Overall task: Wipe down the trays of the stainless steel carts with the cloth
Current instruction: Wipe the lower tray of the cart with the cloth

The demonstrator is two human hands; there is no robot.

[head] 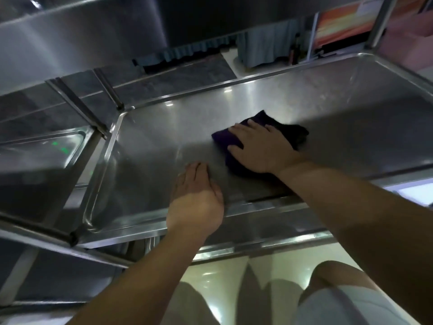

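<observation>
On the tray (234,109), cloth (236,141) under right hand (262,148).

the place looked like a commercial kitchen or food-service back room. stainless steel carts stood side by side, one with a wide rimmed tray (234,109) and a second cart (42,156) just to its left with a similar recessed tray. a large brushed-steel panel (82,38) rose at the upper left. the floor (222,277) was pale, glossy tile. beyond the carts hung pleated grey-blue skirting (264,45), and a bright orange poster (344,24) stood at the upper right.
</observation>
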